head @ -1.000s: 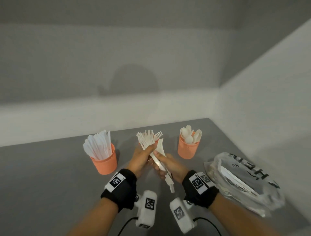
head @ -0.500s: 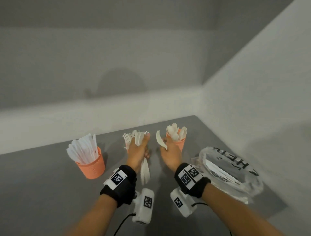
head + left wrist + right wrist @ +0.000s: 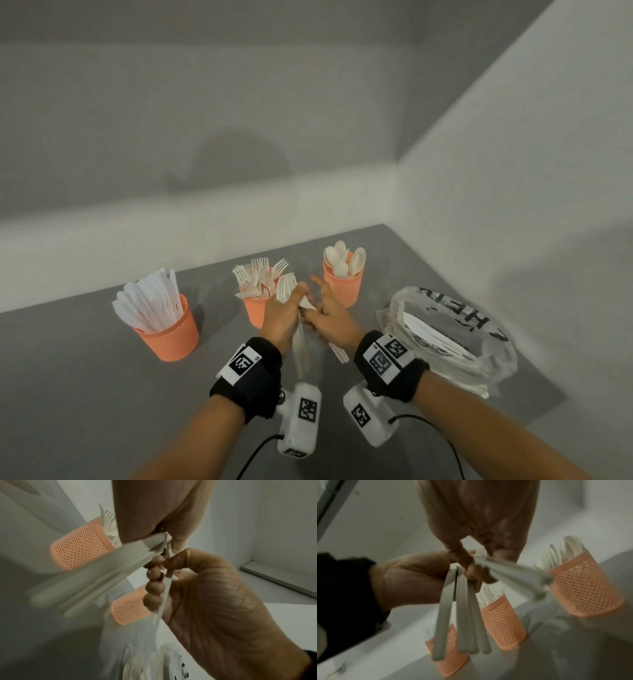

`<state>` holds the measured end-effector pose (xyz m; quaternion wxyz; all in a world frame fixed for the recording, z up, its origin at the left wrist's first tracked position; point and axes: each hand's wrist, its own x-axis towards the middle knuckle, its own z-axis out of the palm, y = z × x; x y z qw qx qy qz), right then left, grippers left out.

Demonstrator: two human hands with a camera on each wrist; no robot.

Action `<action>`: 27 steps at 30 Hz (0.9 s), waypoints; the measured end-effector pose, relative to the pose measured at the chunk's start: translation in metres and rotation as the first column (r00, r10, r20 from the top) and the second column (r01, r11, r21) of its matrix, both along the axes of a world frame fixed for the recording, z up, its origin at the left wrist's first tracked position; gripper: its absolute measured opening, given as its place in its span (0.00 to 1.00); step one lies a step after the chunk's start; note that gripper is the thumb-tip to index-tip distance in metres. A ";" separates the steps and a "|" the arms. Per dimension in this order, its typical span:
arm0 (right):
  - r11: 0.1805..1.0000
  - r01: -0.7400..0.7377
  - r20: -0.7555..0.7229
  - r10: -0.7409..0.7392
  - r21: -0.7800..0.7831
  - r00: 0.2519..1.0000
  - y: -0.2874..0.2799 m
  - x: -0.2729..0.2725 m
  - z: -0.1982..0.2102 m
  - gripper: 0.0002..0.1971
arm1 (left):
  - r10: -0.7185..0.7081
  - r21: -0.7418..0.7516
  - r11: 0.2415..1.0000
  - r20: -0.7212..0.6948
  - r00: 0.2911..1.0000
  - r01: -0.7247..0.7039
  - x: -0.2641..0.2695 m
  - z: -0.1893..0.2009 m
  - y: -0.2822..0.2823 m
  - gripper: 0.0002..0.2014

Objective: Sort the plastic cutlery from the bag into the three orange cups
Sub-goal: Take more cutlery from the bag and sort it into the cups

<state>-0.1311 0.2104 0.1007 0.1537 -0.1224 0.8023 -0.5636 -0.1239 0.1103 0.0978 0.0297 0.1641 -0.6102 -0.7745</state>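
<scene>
Three orange mesh cups stand in a row: knives in the left cup (image 3: 168, 334), forks in the middle cup (image 3: 253, 313), spoons in the right cup (image 3: 344, 287). In front of the fork cup, my left hand (image 3: 282, 313) grips a bundle of white forks (image 3: 286, 289), tines up. Their handles (image 3: 462, 615) hang below the fist. My right hand (image 3: 330, 317) meets it from the right. Its fingers (image 3: 154, 585) curl round a few white cutlery handles (image 3: 513, 574), index finger stretched out. The kind of these pieces is too blurred to tell. The clear printed bag (image 3: 455, 337) lies at the right with cutlery inside.
The grey table (image 3: 85, 394) ends at white walls behind and to the right. The bag lies close to the right wall. Black wrist straps and white camera units with cables hang below both wrists.
Half a second ago my right hand held a spoon up by the spoon cup. It has since come back left to the bundle and gripped other pieces. The left hand stayed by the fork cup.
</scene>
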 end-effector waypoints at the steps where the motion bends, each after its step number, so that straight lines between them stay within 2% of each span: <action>1: 0.999 -0.007 0.076 0.011 -0.051 0.997 0.003 0.000 0.001 0.33 | 0.005 0.012 1.000 0.001 1.000 -0.005 0.000 0.000 0.002 0.12; 3: 0.997 -0.026 0.141 0.036 -0.073 0.989 0.012 0.000 0.005 0.30 | 0.023 0.026 0.999 -0.008 1.000 -0.023 -0.001 -0.002 0.004 0.13; 7: 0.999 -0.009 0.154 0.003 0.044 0.988 0.038 -0.013 0.004 0.20 | 0.054 0.086 0.995 0.008 0.998 -0.055 -0.005 -0.008 0.007 0.09; 8: 0.998 0.029 0.143 -0.037 0.058 0.989 0.048 -0.017 0.003 0.17 | 0.048 0.101 0.994 0.023 0.999 -0.050 -0.006 -0.009 0.008 0.06; 11: 0.976 0.201 0.062 -0.206 0.082 0.977 0.085 -0.032 0.004 0.12 | -0.016 0.136 0.991 0.096 0.995 0.002 -0.011 -0.013 0.008 0.10; 13: 0.938 0.263 -0.024 -0.265 0.226 0.964 0.117 -0.042 0.007 0.08 | -0.032 0.146 0.989 0.131 0.991 0.013 -0.017 -0.010 0.002 0.11; 14: 0.896 0.264 -0.075 -0.254 0.358 0.964 0.133 -0.047 0.008 0.08 | -0.023 0.148 0.989 0.135 0.991 0.003 -0.023 -0.006 -0.004 0.12; 16: 0.742 0.205 -0.124 -0.164 0.638 0.979 0.163 -0.056 0.002 0.12 | 0.025 0.161 0.986 0.110 0.994 -0.043 -0.039 0.007 -0.018 0.12; 18: 0.598 0.125 -0.084 -0.096 0.792 0.992 0.186 -0.062 -0.011 0.13 | 0.125 0.155 0.980 0.025 0.992 -0.127 -0.055 0.027 -0.031 0.12; 21: 0.458 -0.014 0.027 -0.021 0.889 0.999 0.203 -0.064 -0.032 0.13 | 0.277 0.099 0.960 -0.169 0.946 -0.263 -0.074 0.056 -0.047 0.09; 24: 0.403 -0.122 0.120 0.030 0.907 0.992 0.205 -0.064 -0.050 0.23 | 0.334 0.047 0.941 -0.299 0.894 -0.336 -0.087 0.068 -0.056 0.08; 27: 0.358 -0.117 0.111 0.038 0.926 0.993 0.202 -0.065 -0.064 0.32 | 0.323 -0.013 0.937 -0.341 0.883 -0.348 -0.092 0.064 -0.058 0.07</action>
